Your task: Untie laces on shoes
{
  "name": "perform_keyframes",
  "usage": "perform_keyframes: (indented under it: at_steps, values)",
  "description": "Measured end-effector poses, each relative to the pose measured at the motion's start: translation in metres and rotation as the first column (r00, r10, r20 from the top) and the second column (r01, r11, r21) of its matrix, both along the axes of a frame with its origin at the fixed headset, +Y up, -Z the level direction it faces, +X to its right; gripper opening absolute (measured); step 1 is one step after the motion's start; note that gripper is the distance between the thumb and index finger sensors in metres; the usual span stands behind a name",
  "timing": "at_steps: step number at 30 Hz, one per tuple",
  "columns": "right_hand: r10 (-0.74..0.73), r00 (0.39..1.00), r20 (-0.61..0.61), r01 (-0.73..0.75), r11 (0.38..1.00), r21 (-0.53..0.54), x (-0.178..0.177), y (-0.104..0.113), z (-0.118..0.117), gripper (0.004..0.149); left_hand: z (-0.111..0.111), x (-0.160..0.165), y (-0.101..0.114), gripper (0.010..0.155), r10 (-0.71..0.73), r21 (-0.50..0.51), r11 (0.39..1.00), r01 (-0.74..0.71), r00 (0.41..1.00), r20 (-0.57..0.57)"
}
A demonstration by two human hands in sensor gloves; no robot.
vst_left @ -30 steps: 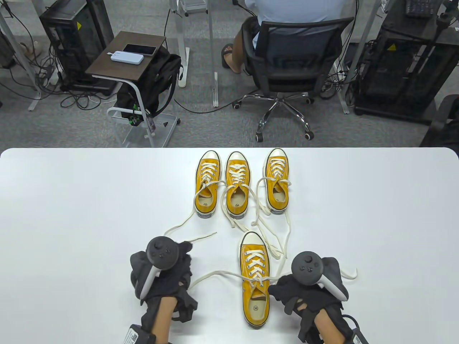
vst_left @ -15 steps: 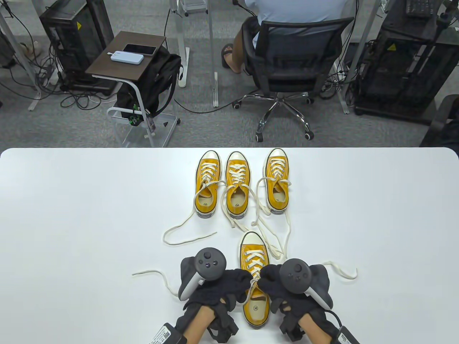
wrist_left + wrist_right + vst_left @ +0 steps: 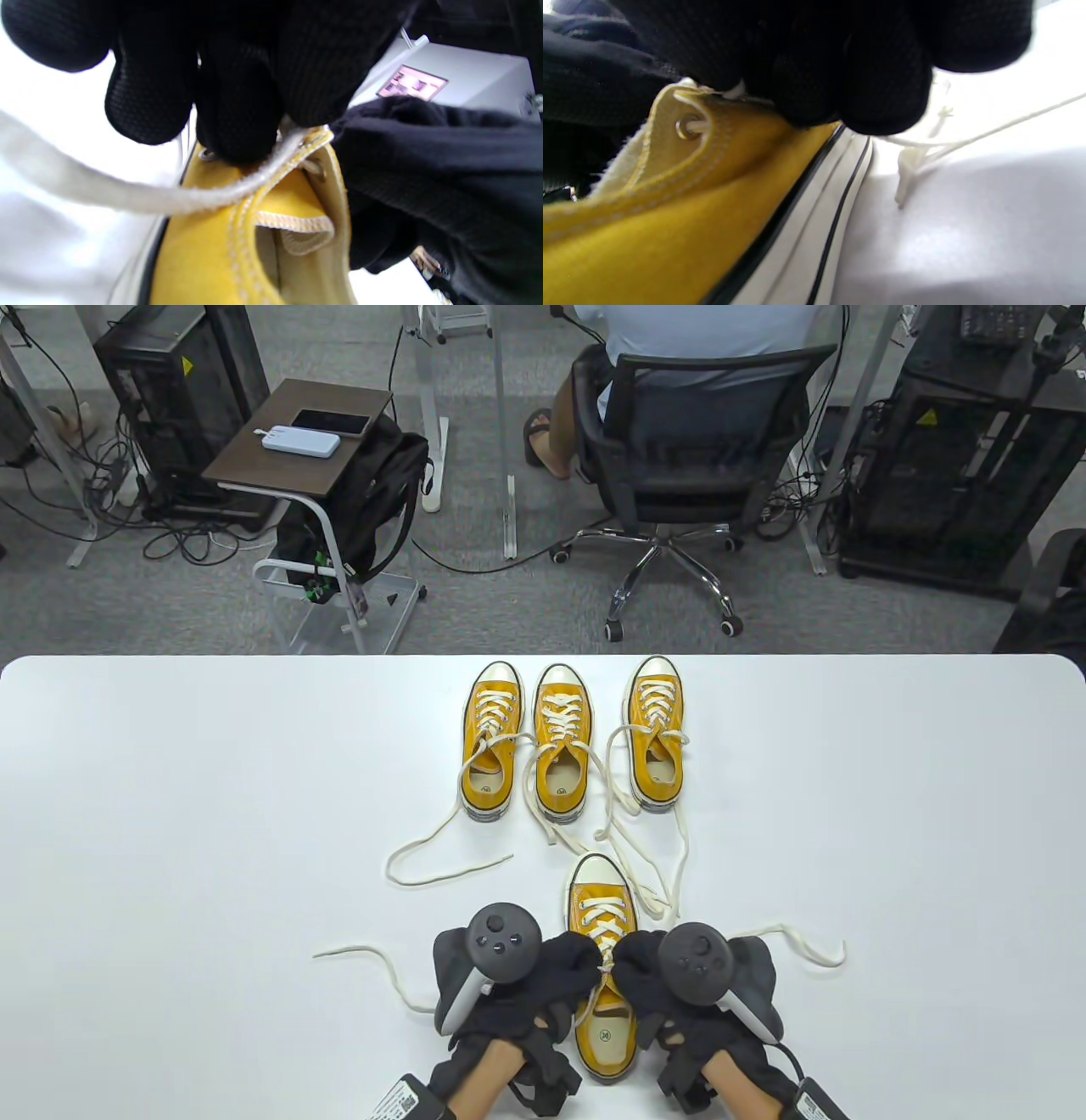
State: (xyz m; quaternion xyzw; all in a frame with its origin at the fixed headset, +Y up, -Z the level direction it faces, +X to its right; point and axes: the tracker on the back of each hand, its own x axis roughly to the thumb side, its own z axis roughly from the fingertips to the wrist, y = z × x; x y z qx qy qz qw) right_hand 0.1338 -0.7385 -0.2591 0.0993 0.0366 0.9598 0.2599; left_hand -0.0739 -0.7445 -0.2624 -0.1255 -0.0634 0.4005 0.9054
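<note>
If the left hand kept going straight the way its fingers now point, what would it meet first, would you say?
The left hand points rightward across the near yellow shoe, fingers already on its lace. Past the tongue it would most likely meet the right hand, which sits close opposite; depth is uncertain.

Three shoes are standing side by side in a row toward the far edge of the table [image 3: 170, 780]: the left shoe [image 3: 491, 742], the middle shoe [image 3: 561, 746] just beside it, and the right shoe [image 3: 656, 736] slightly apart. Their loose laces [image 3: 441, 861] are trailing toward the near side. A fourth shoe [image 3: 602, 976] is sitting alone nearer the front edge, before the gap between the middle and right shoes, toe pointing away. The left hand [image 3: 526, 984] is lying at its left side and the right hand [image 3: 679, 984] at its right, both meeting over its lacing. One lace end [image 3: 373, 963] is lying left of the hands, another [image 3: 806, 946] right of them
</note>
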Motion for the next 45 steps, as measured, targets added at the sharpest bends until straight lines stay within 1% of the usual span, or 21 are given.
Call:
perform_keyframes:
  at_steps: [2,5,7,9,10,12,13,14,16,18,22,23,26,29,31,32,35,38,42,43,45]
  values:
    - [-0.044,0.999,0.016,0.045,0.999,-0.028,0.003,-0.003,-0.001,0.035,-0.001,-0.004,-0.001,0.038,0.010,-0.048,0.999,-0.010,1.000,0.003]
    - [-0.095,0.995,0.034,0.097,0.993,-0.063,0.005,-0.007,-0.001,0.035,-0.001,-0.004,-0.001,0.038,0.010,-0.039,0.999,-0.010,1.000,0.000]
    - [-0.103,0.994,0.036,0.105,0.992,-0.072,0.007,-0.008,-0.002,0.034,0.001,-0.001,0.000,0.039,-0.012,-0.012,1.000,0.012,1.000,0.005]
    - [-0.102,0.994,0.034,0.104,0.992,-0.076,0.007,-0.009,-0.002,0.034,0.002,0.001,0.001,0.050,-0.025,0.027,0.999,0.024,0.999,0.028]
    - [-0.105,0.994,0.037,0.108,0.991,-0.078,0.008,-0.009,-0.002,0.034,0.003,0.003,0.002,0.051,-0.029,0.044,0.999,0.027,0.999,0.039]
    - [-0.116,0.992,0.039,0.119,0.989,-0.082,0.009,-0.008,-0.003,0.033,0.005,0.008,0.003,0.048,-0.046,0.104,0.994,0.043,0.999,0.025]
    - [-0.119,0.992,0.041,0.122,0.989,-0.087,0.009,-0.008,-0.003,0.033,0.005,0.009,0.004,0.041,-0.060,0.112,0.992,0.057,0.998,0.021]
    - [-0.118,0.992,0.045,0.122,0.988,-0.092,0.010,-0.008,-0.003,0.033,0.006,0.010,0.005,0.039,-0.089,0.128,0.988,0.086,0.996,0.013]
    - [-0.132,0.990,0.057,0.137,0.986,-0.096,0.012,-0.009,-0.004,0.033,0.007,0.010,0.006,0.038,-0.105,0.125,0.987,0.104,0.994,0.002]
    - [-0.145,0.988,0.057,0.151,0.981,-0.119,0.014,-0.010,-0.003,0.033,0.008,0.009,0.005,0.038,-0.069,0.105,0.992,0.069,0.998,-0.005]
    - [-0.137,0.989,0.047,0.141,0.984,-0.107,0.015,-0.008,-0.003,0.036,0.007,0.009,0.003,0.039,-0.044,0.091,0.995,0.043,0.999,0.008]
    - [-0.115,0.992,0.043,0.119,0.988,-0.100,0.015,-0.006,-0.002,0.040,0.007,0.009,0.004,0.038,-0.050,0.084,0.995,0.050,0.999,0.004]
    - [-0.102,0.995,0.019,0.102,0.995,-0.014,0.013,0.002,0.000,0.053,0.008,0.010,0.005,0.038,-0.060,0.101,0.993,0.059,0.998,0.017]
    - [-0.035,0.999,-0.028,0.034,0.998,-0.046,0.007,-0.002,-0.001,0.049,0.009,0.010,0.007,0.038,-0.054,0.120,0.991,0.052,0.998,0.013]
    - [-0.048,0.999,0.016,0.047,0.998,0.041,0.007,0.001,-0.001,0.041,0.009,0.010,0.006,0.038,-0.054,0.127,0.991,0.051,0.998,0.023]
    - [-0.047,0.999,0.018,0.046,0.997,0.056,0.007,0.001,-0.001,0.037,0.009,0.010,0.006,0.038,-0.050,0.137,0.990,0.047,0.999,0.018]
    - [-0.059,0.998,-0.013,0.059,0.998,0.015,0.008,-0.003,-0.001,0.037,0.011,0.009,0.005,0.038,-0.058,0.144,0.988,0.063,0.998,-0.034]
    - [-0.083,0.997,-0.004,0.083,0.996,0.014,0.007,-0.005,0.000,0.037,0.013,0.008,0.004,0.038,-0.063,0.197,0.977,0.077,0.995,-0.078]
    - [-0.079,0.997,-0.004,0.079,0.997,0.027,0.005,-0.005,0.000,0.039,0.013,0.008,0.006,0.039,0.014,0.241,0.970,0.006,0.997,-0.081]
    - [-0.068,0.998,-0.005,0.068,0.997,0.029,0.005,-0.005,0.001,0.038,0.012,0.009,0.007,0.039,0.010,0.230,0.973,0.005,0.998,-0.064]
    - [-0.066,0.998,0.011,0.065,0.996,0.053,0.004,-0.004,0.001,0.038,0.012,0.011,0.006,0.048,0.003,0.223,0.975,0.005,0.999,-0.037]
